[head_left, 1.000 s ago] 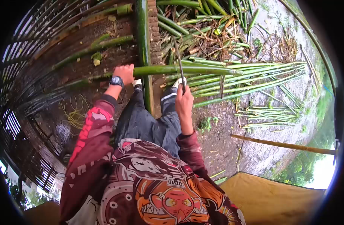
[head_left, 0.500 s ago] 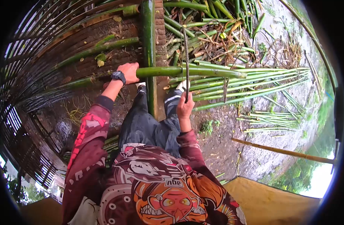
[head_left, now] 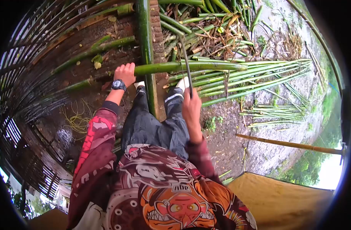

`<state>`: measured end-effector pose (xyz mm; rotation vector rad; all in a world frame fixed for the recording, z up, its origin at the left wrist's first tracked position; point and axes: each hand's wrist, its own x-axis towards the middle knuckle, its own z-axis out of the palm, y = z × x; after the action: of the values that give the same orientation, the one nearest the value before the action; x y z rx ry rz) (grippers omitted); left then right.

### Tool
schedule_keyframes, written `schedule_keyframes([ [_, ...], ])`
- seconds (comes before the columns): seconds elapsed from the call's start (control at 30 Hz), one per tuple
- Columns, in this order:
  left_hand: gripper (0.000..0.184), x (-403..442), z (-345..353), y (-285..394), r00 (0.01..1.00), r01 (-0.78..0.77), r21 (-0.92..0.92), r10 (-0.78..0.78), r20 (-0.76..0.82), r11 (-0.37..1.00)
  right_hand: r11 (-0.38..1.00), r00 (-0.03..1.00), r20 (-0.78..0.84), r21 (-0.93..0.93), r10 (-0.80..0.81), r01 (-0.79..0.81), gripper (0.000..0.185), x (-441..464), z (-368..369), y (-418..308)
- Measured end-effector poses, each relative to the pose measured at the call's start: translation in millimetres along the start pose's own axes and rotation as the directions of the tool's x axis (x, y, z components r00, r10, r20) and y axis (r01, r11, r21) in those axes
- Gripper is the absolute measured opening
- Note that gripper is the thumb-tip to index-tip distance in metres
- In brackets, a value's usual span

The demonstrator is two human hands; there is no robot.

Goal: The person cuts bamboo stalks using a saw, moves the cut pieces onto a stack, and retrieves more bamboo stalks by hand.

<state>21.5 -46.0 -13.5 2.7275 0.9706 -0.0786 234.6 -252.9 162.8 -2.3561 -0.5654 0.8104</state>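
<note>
A thick green bamboo pole (head_left: pixel 160 68) lies crosswise over another upright-running bamboo rail (head_left: pixel 145 42). My left hand (head_left: pixel 124 74), with a watch on its wrist, is closed round the pole's left end, its fingers curled over the top. In my right hand (head_left: pixel 191 105) is the handle of a bow saw (head_left: pixel 187 65). The saw's dark curved frame crosses above the pole, and its thin blade shows faintly on the frame's left side, at the pole. How deep the blade sits cannot be made out.
Long cut bamboo poles (head_left: pixel 259 73) lie in a bundle on the right, with shorter pieces (head_left: pixel 275 115) below them. Offcuts and dry leaves (head_left: pixel 210 42) are heaped at the top. Split bamboo slats (head_left: pixel 30 76) fan out on the left. A tan tarp (head_left: pixel 275 199) hangs lower right.
The bow saw has come back toward my body and tilted more, and my right hand looks raised. My left hand keeps its hold on the pole. The whole view has shifted slightly.
</note>
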Motion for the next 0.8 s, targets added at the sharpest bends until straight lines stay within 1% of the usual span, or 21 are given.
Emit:
schedule_keyframes([
  [0.03, 0.035, 2.9, -2.7, -2.5, 0.997, 0.018, -0.034, -0.015, 0.07, 0.999, 0.999, 0.999, 0.017, -0.001, 0.05, -0.049, 0.033, -20.1, -14.4, -12.1],
  [0.1, 0.036, -4.1, -1.2, -0.8, 0.996, 0.023, -0.032, -0.02, 0.086, 0.999, 0.985, 0.982, 0.076, -0.034, 0.171, -0.169, 0.031, -67.8, -54.4, -30.9],
  [0.13, 0.038, 0.3, 0.9, -2.8, 0.996, 0.018, -0.022, -0.016, 0.083, 1.0, 0.975, 0.97, 0.102, -0.051, 0.219, -0.215, 0.029, -74.2, -66.0, -37.9],
  [0.17, 0.039, 1.8, 3.5, -3.8, 0.996, 0.013, -0.011, -0.012, 0.083, 1.0, 0.975, 0.97, 0.103, -0.053, 0.219, -0.214, 0.029, -68.0, -65.6, -41.4],
  [0.23, 0.04, 15.5, 1.1, -11.1, 0.996, 0.005, -0.015, -0.004, 0.086, 1.0, 0.984, 0.983, 0.045, -0.016, 0.178, -0.177, 0.029, -43.6, -53.0, -42.5],
  [0.27, 0.037, 19.2, -0.8, -12.2, 0.998, 0.005, -0.017, -0.004, 0.07, 1.0, 0.985, 0.996, 0.032, -0.151, 0.086, -0.081, 0.029, -18.8, -22.8, -3.0],
  [0.3, 0.035, 7.1, -3.1, -3.3, 0.997, 0.006, -0.031, -0.004, 0.073, 1.0, 0.988, 0.997, -0.005, -0.133, -0.075, 0.074, 0.028, 10.7, -1.7, 9.8],
  [0.33, 0.035, 7.7, -5.4, -2.9, 0.996, 0.004, -0.027, -0.002, 0.086, 1.0, 1.0, 1.0, -0.004, -0.013, 0.027, -0.027, 0.025, 27.8, 9.7, 6.0],
  [0.37, 0.036, 9.7, -6.0, -5.6, 0.993, 0.001, -0.022, 0.001, 0.115, 1.0, 1.0, 1.0, -0.018, 0.012, 0.003, -0.003, 0.025, 33.7, 17.7, 4.5],
  [0.43, 0.037, 15.4, -12.5, -3.0, 0.968, 0.081, -0.059, -0.065, 0.244, 0.995, 0.993, 0.998, -0.018, 0.106, 0.056, -0.054, 0.026, 10.7, 21.8, 26.5],
  [0.47, 0.037, 18.6, -16.2, -0.8, 0.968, 0.074, -0.06, -0.058, 0.243, 0.995, 0.996, 0.996, -0.05, 0.048, -0.072, 0.074, 0.026, 8.0, 27.1, 49.6],
  [0.5, 0.037, 33.4, -23.5, -6.8, 0.931, 0.088, -0.071, -0.056, 0.361, 0.994, 0.994, 0.994, -0.065, 0.058, -0.087, 0.091, 0.026, 16.8, 37.2, 61.9],
  [0.53, 0.037, 39.7, -30.0, -11.4, 0.872, 0.108, -0.082, -0.054, 0.487, 0.991, 0.983, 0.987, -0.106, 0.123, -0.121, 0.134, 0.022, 18.2, 46.1, 74.7],
  [0.57, 0.042, 51.3, -33.1, -16.9, 0.825, 0.133, -0.134, -0.035, 0.564, 0.982, 0.969, 0.98, -0.134, 0.182, -0.147, 0.17, 0.018, 14.2, 54.2, 88.6],
  [0.6, 0.045, 59.9, -39.7, -20.8, 0.779, 0.133, -0.171, 0.004, 0.627, 0.976, 0.928, 0.984, -0.12, 0.333, -0.131, 0.164, 0.017, 18.9, 72.1, 113.5],
  [0.63, 0.049, 71.8, -45.8, -25.0, 0.733, 0.127, -0.208, 0.049, 0.678, 0.97, 0.926, 0.984, -0.12, 0.339, -0.134, 0.167, 0.017, 24.5, 77.1, 111.6],
  [0.67, 0.06, 80.2, -49.3, -25.5, 0.656, 0.135, -0.171, 0.041, 0.754, 0.976, 0.933, 0.976, -0.142, 0.299, -0.164, 0.2, 0.017, 29.1, 79.4, 110.1],
  [0.7, 0.06, 80.2, -50.6, -24.3, 0.651, 0.137, -0.172, 0.042, 0.758, 0.976, 0.941, 0.97, -0.159, 0.254, -0.186, 0.223, 0.018, 26.2, 77.3, 108.5],
  [0.77, 0.063, 79.9, -53.7, -23.0, 0.657, 0.149, -0.168, 0.029, 0.753, 0.975, 0.974, 1.0, -0.003, 0.228, 0.002, -0.001, 0.02, 15.1, 43.0, 67.5],
  [0.8, 0.066, 78.0, -50.1, -26.4, 0.666, 0.164, -0.187, 0.032, 0.745, 0.969, 0.984, 0.999, -0.03, 0.177, -0.024, 0.029, 0.025, 2.8, 27.6, 55.6],
])
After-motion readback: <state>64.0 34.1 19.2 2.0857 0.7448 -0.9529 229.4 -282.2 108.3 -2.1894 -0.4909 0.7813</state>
